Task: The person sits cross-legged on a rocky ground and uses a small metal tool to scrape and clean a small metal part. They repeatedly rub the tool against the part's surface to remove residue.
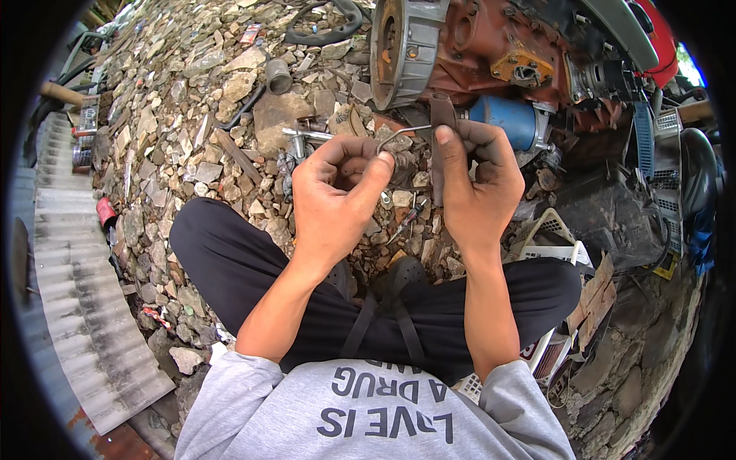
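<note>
My left hand (pixel 337 195) pinches the lower end of a thin bent metal tube (pixel 399 134) between thumb and fingers. My right hand (pixel 471 180) grips a short dark rubber hose (pixel 440 111) that stands upright at the tube's other end, thumb pressed on it. Both hands are held close together above my crossed legs in black trousers, just in front of a rusty engine (pixel 491 46).
The engine has a grey round housing (pixel 402 46) and a blue cylinder (pixel 502 119). Rubble ground (pixel 176 138) carries a ratchet wrench (pixel 307 136), a screwdriver (pixel 406 218) and a socket (pixel 278 75). Corrugated sheet (pixel 77 291) lies left; a white crate (pixel 552 238) right.
</note>
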{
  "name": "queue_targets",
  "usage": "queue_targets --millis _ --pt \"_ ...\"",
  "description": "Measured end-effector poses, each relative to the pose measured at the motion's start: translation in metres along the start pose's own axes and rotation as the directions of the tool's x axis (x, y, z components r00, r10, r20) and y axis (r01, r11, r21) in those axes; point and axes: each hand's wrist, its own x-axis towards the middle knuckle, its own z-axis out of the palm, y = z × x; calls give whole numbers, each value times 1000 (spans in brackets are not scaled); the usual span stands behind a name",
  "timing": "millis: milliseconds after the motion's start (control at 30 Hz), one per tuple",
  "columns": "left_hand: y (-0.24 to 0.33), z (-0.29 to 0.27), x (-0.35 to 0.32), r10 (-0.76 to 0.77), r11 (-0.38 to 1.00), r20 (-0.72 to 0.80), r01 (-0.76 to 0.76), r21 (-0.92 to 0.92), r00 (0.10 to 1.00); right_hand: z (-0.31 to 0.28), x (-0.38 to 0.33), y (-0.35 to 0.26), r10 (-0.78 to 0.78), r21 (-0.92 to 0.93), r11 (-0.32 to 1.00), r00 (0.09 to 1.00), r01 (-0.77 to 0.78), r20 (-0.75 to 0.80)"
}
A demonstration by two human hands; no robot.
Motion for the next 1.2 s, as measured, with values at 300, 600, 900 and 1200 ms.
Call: queue_targets --millis 300,600,900,1200 --pt "0 -4 2 7 999 -30 -8 -35 1000 6 -7 -10 -179 -36 982 977 184 117" --pt "-1 2 -2 29 999 -32 -29 -29 999 11 -12 -2 -237 -104 963 964 250 124" --pt "-7 1 1 29 995 -14 -30 -93 999 11 -8 -7 -370 -152 908 918 390 145" --pt "-4 3 1 -20 993 9 21 -120 1000 10 -5 -4 -445 -179 866 883 466 147"
